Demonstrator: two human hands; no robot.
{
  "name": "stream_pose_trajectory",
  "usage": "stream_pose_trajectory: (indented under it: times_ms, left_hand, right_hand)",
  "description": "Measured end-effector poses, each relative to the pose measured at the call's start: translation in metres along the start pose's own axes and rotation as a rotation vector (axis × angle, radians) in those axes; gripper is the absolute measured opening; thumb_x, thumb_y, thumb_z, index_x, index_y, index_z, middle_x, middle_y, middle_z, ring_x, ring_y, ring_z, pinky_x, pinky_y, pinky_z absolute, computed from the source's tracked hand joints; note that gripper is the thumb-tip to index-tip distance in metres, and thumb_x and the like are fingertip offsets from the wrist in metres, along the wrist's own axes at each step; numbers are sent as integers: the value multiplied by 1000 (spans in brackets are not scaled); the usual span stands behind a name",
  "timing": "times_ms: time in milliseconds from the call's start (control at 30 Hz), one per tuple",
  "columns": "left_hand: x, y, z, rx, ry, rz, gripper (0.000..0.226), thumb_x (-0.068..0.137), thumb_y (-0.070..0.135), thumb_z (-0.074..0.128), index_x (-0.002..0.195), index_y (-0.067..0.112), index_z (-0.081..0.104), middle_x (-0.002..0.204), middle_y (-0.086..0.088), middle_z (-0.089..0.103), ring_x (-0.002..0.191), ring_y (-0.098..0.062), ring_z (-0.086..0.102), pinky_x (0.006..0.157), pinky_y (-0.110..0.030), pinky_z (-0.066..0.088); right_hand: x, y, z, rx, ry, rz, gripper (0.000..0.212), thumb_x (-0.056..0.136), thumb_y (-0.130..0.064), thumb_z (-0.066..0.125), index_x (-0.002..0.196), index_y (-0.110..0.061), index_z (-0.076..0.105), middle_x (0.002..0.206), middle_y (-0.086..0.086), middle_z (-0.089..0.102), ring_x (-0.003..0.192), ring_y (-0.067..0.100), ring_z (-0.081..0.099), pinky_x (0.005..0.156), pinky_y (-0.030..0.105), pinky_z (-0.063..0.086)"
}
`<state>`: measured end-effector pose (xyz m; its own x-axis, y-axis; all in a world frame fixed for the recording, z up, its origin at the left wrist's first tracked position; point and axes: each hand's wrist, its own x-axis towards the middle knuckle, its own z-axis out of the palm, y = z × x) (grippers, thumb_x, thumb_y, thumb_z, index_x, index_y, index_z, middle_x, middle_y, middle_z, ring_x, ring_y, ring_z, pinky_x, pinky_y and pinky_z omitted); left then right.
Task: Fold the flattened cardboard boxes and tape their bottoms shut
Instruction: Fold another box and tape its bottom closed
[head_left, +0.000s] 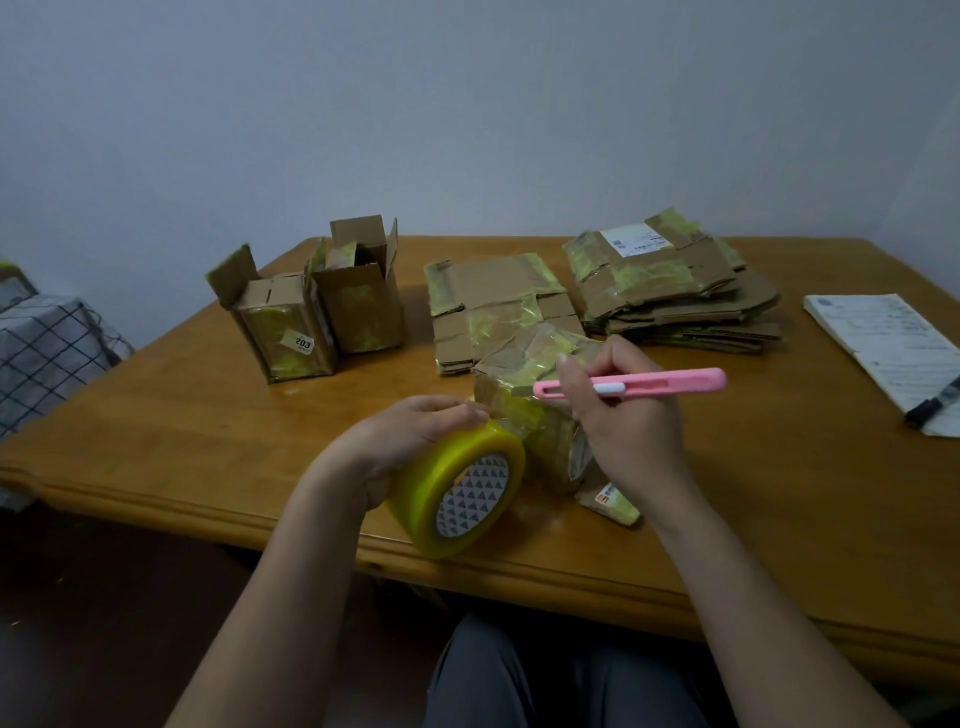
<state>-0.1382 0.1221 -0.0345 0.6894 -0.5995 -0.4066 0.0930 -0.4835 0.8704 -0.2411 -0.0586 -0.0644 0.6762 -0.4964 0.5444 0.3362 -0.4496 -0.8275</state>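
Observation:
A folded cardboard box (524, 364) with old yellowish tape stands bottom-up near the table's front edge. My left hand (410, 431) grips a big roll of yellow tape (457, 493) beside the box's left side, fingers over the roll's top. My right hand (623, 415) holds a pink utility knife (675, 382) over the box, its tip pointing left toward the tape. Two flattened stacks lie behind: a small one (493, 306) and a taller one (675, 291). Two folded boxes stand open-topped at the back left, one labelled 203 (283, 332) and one beside it (361, 301).
The wooden table (208, 441) carries a white notepad (883, 348) with a black marker (932, 402) at the right edge. A checked cloth (47, 353) covers something left of the table. A wall stands behind. My knees are below the table's front edge.

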Motion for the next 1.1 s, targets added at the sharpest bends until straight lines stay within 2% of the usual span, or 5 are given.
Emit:
stream_pose_trajectory:
  times_ms: [500, 667, 833, 967, 1100]
  left_hand:
    - [4, -7, -2, -7, 6, 73, 19, 90, 38, 63, 107, 36, 71, 100, 1, 73, 75, -14, 74, 53, -24, 54]
    - [-1, -10, -3, -36, 8, 102, 18, 91, 36, 62, 107, 35, 71, 104, -3, 71, 74, -16, 73, 53, -25, 53]
    - [-7, -14, -1, -73, 39, 105, 19, 92, 37, 62, 109, 35, 70, 111, -9, 68, 82, -23, 71, 54, -28, 53]
    - [-10, -16, 1, -109, 67, 121, 18, 92, 34, 62, 109, 32, 70, 108, -10, 70, 80, -24, 71, 54, -29, 53]
    - [-9, -17, 3, -122, 101, 137, 16, 93, 30, 62, 106, 29, 72, 92, -4, 75, 68, -19, 72, 50, -26, 51]
  right_hand:
    - [-5, 4, 14, -270, -186, 32, 23, 90, -22, 68, 73, -11, 57, 70, 1, 60, 64, 10, 55, 49, 25, 43]
    - [-4, 3, 9, -106, -99, 117, 30, 91, -18, 65, 65, -24, 50, 58, -6, 58, 46, 3, 53, 38, 16, 39]
    - [-3, -8, 5, -28, -21, 85, 25, 92, -20, 63, 70, -13, 53, 60, -4, 58, 55, 17, 60, 48, 37, 52]
    - [-6, -24, -19, 164, 131, -23, 13, 90, -34, 60, 83, -24, 55, 72, -13, 65, 62, 1, 63, 52, 13, 49]
    - [-12, -11, -56, -94, 207, -138, 15, 90, -33, 61, 95, -19, 61, 85, -15, 63, 77, 1, 63, 61, 11, 50]
